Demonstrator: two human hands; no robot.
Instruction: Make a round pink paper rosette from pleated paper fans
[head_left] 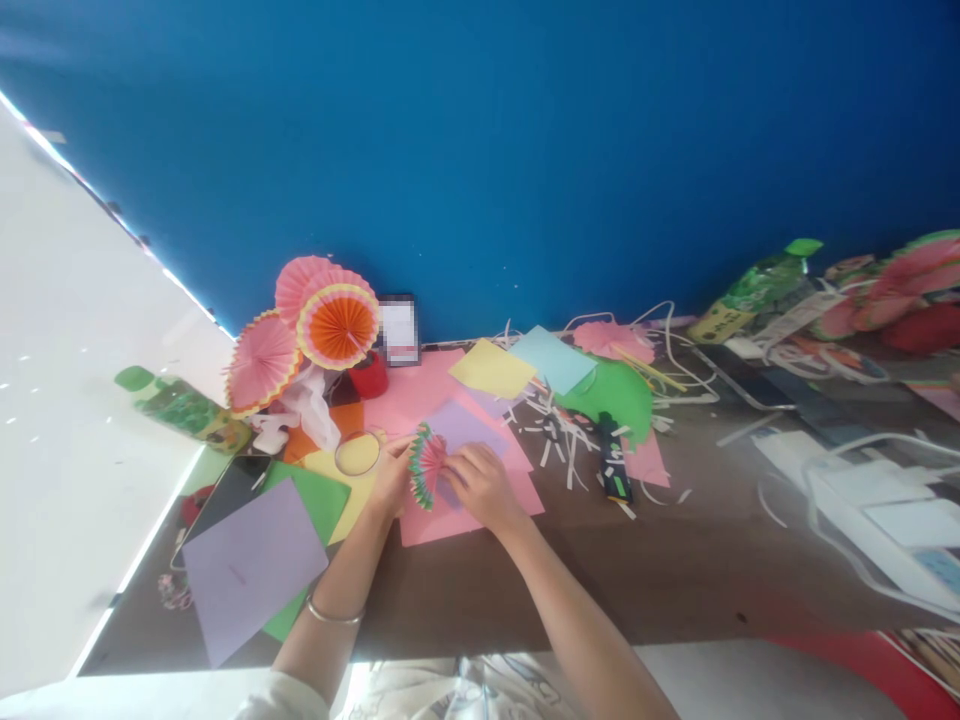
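A pleated paper fan (427, 466), pink with a green edge, is spread between my two hands above pink and purple sheets. My left hand (392, 473) is closed on its left side, and a silver bangle circles that wrist. From the right, the fingers of my right hand (480, 484) pinch the fan's pink inner part. Beneath the hands lies a pink sheet (517, 492), with a purple sheet (469, 430) on top. A roll of tape (358, 454) rests just left of my left hand, on yellow paper.
Finished paper rosettes (339, 326) stand at the back left by a red cup (369, 376). A green bottle (184, 408) lies far left. White paper strips (574, 440) and a black object (615, 460) lie right of the hands. Cables and a white power strip (855, 510) occupy the right side.
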